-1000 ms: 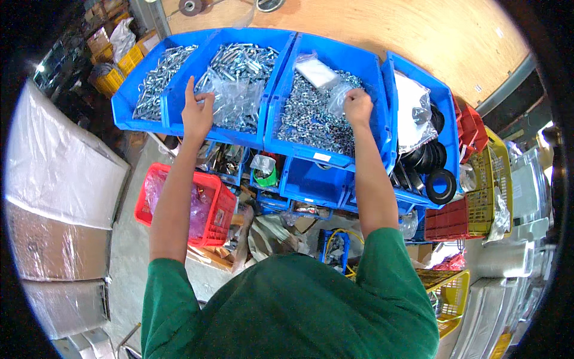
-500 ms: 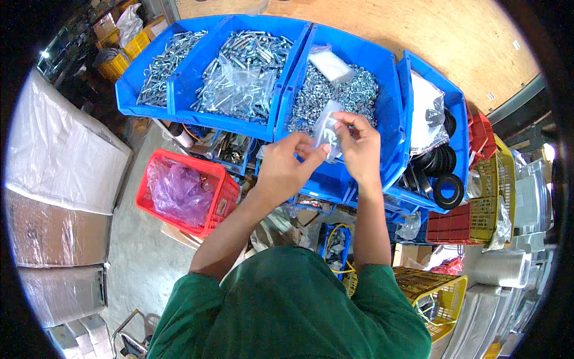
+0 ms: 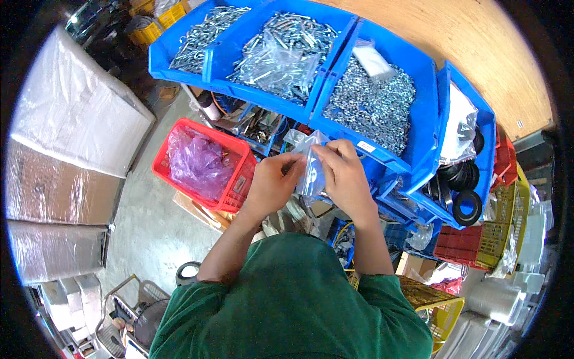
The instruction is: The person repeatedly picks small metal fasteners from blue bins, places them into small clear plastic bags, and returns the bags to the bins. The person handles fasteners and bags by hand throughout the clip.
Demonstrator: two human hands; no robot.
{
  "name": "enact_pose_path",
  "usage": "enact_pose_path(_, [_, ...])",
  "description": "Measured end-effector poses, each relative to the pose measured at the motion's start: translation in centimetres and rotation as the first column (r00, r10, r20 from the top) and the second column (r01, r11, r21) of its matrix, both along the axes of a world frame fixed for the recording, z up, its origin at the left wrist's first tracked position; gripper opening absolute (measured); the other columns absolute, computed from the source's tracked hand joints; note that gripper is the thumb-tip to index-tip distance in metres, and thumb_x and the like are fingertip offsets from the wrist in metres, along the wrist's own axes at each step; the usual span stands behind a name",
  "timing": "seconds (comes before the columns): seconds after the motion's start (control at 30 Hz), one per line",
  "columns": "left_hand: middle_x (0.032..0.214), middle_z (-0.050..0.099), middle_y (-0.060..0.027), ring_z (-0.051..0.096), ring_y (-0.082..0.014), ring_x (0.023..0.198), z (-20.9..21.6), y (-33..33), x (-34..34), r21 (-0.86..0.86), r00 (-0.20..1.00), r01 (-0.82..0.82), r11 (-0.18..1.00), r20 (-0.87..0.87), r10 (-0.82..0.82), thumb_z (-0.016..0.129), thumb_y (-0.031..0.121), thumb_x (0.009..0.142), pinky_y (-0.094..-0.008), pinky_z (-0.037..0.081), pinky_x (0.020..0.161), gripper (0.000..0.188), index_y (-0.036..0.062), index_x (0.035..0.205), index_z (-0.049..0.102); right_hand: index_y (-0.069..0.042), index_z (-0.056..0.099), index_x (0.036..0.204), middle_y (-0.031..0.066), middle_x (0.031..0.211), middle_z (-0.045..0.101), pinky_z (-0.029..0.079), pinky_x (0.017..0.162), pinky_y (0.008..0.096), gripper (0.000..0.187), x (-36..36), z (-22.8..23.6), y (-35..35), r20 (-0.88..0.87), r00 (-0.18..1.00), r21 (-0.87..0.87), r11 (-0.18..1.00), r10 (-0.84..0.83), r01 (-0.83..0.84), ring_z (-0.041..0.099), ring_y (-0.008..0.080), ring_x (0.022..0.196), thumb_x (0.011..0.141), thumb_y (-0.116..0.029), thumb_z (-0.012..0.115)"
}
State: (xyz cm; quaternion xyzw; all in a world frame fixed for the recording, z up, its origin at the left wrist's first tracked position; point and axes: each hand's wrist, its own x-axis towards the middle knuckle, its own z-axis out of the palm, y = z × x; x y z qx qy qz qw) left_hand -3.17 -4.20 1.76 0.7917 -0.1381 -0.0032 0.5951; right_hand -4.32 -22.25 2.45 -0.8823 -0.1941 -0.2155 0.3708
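Observation:
Between both hands, in front of my chest, is a small clear plastic bag (image 3: 313,175). My left hand (image 3: 269,186) has its fingers closed on the bag's left side. On the upper right edge, my right hand (image 3: 348,182) pinches it between thumb and fingers. What the bag holds, if anything, I cannot make out. Just beyond my hands stands a blue bin of small metal nuts (image 3: 373,105), with a packet of white bags (image 3: 373,61) lying on them. Left of it, another blue bin holds metal hook bolts (image 3: 299,36) and a clear bag of hooks (image 3: 276,66).
A red basket (image 3: 239,185) with purple plastic (image 3: 197,164) stands on the floor to the left. At the right, a blue bin holds black rings (image 3: 467,207). Yellow crates (image 3: 499,233) stand beyond it. Wrapped boxes (image 3: 66,179) line the far left.
Both hands have drawn back from over the nut bin toward my body, bringing the plastic bag along. The view has turned, so the bins sit higher and farther right.

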Motion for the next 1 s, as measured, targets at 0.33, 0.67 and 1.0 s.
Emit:
enact_pose_path(0.33, [0.076,0.064,-0.0036,0.056,-0.0090,0.068,-4.1,2.9,-3.0,-0.133,0.950,-0.036,0.990,-0.313,-0.007,0.069,0.010,0.092,-0.0277,0.046,0.063,0.012,-0.0012,0.094,0.065,-0.004,0.069,0.114,0.0148,0.099,0.060,0.050,0.082,0.0371,0.025,0.7,-3.1,3.6,-0.086,0.979,0.061,0.982,0.183,-0.178,0.060,0.0310,0.091,0.090,0.000,0.063])
enact_pose_path(0.67, [0.076,0.059,0.0000,0.053,-0.0065,0.067,-4.0,5.5,-4.7,-0.372,0.927,-0.187,0.909,-0.374,0.038,0.058,0.021,0.102,-0.0244,0.043,0.060,0.019,0.0031,0.096,0.060,0.001,0.067,0.103,0.0120,0.087,0.064,0.049,0.066,0.0319,0.018,-1.7,-3.3,7.6,-0.113,0.952,0.342,0.911,0.285,-0.232,0.061,0.0216,0.071,0.089,-0.009,0.070])
enact_pose_path(1.0, [0.084,0.059,0.0044,0.052,-0.0058,0.075,-4.0,9.3,-4.9,-0.358,0.917,-0.107,0.927,-0.397,-0.047,0.057,0.029,0.104,-0.0235,0.043,0.067,0.026,0.0044,0.099,0.065,0.001,0.068,0.102,0.0165,0.084,0.066,0.050,0.063,0.0371,0.017,-1.6,-2.8,8.9,-0.257,0.877,0.205,0.910,0.406,-0.361,0.065,0.0313,0.071,0.090,-0.011,0.068])
